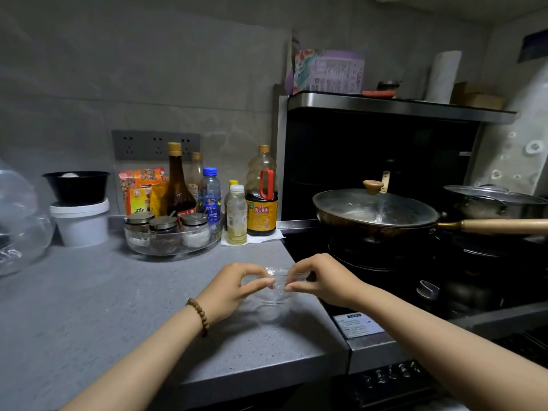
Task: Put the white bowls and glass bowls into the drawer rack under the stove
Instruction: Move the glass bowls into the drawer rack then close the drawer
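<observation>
A small clear glass bowl (277, 287) is held just above the grey countertop (118, 307), close to the stove's left edge. My left hand (234, 287) pinches its left rim and my right hand (323, 281) pinches its right rim. The glass is faint; it may be more than one bowl stacked, I cannot tell. The stove (385, 262) lies to the right. Its front knobs (391, 372) show at the bottom. No drawer rack or white bowl is in view.
A lidded frying pan (373, 209) with a long wooden handle and a second pot (492, 203) sit on the stove. Behind on the counter stand sauce bottles (261, 200), a glass tray of spice jars (172, 232), a white tub (81, 221) topped by a black bowl, and a plastic bag (17, 221).
</observation>
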